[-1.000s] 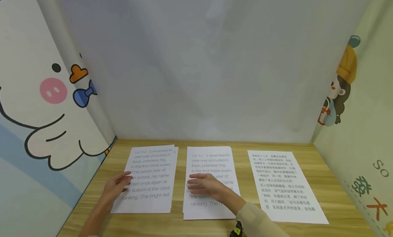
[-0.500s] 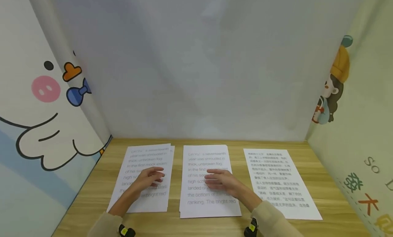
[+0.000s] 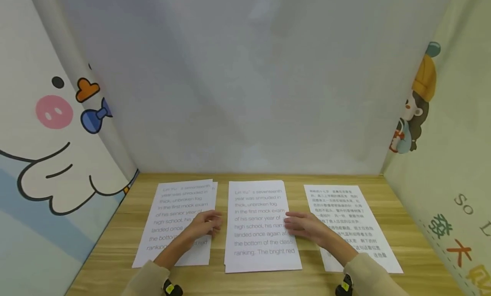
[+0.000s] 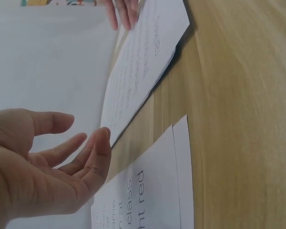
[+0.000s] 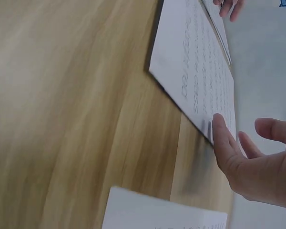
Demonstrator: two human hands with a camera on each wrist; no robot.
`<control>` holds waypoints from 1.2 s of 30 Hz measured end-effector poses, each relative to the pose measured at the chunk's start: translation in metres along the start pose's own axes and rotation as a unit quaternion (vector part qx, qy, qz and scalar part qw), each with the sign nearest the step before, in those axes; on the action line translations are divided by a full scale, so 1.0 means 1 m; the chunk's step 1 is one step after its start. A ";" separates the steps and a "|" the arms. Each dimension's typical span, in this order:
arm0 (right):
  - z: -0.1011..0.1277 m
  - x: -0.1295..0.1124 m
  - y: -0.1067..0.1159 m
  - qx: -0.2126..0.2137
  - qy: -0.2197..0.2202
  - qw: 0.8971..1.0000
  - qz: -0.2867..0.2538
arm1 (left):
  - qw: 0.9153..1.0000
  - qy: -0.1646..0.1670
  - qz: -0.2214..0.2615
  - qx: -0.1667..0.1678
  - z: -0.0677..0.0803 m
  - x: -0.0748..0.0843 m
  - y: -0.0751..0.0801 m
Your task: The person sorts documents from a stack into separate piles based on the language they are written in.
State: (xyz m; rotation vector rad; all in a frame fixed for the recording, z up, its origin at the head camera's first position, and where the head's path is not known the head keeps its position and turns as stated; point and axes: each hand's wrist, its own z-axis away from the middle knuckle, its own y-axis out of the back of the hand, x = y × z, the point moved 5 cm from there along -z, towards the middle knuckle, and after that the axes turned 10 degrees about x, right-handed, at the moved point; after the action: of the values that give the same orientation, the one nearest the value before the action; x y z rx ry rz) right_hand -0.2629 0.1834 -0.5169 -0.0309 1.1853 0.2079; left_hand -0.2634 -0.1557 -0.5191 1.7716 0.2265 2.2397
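Three lots of printed paper lie side by side on a wooden table (image 3: 115, 245), seen from the head camera: a left stack (image 3: 168, 219) at about 10 o'clock from the near middle of the table, a middle stack (image 3: 261, 202) at 12 o'clock, and a right sheet (image 3: 345, 206) with denser print at 2 o'clock. The left hand (image 3: 205, 225) sits over the right edge of the left stack, at the narrow strip of bare wood between it and the middle stack; its fingers are loosely spread and relaxed, holding nothing, and the left wrist view shows them slightly bent with the palm open (image 4: 47, 162), hovering just above the page. The right hand (image 3: 304, 225) lies at the right edge of the middle stack, at 3 o'clock of that stack, fingers stretched out flat and pointing left; in the right wrist view its fingertip (image 5: 218, 125) meets the edge of the paper, and nothing is gripped. The hand's heel reaches over the gap toward the right sheet. Both wrists wear pale sleeves (image 3: 368, 274). A grey backdrop (image 3: 245, 83) stands at the far side, with cartoon panels (image 3: 46, 130) at 9 o'clock and 3 o'clock
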 end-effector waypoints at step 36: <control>0.017 0.018 0.021 -0.024 0.006 0.999 -0.039 | 0.996 0.020 0.086 0.010 0.007 -0.007 -0.035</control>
State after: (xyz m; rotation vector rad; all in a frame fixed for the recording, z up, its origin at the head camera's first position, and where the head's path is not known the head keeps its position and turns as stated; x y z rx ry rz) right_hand -0.2448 0.2087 -0.5252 -0.1198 1.1879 0.1677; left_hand -0.2512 -0.1251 -0.5339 1.8212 0.1093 2.3997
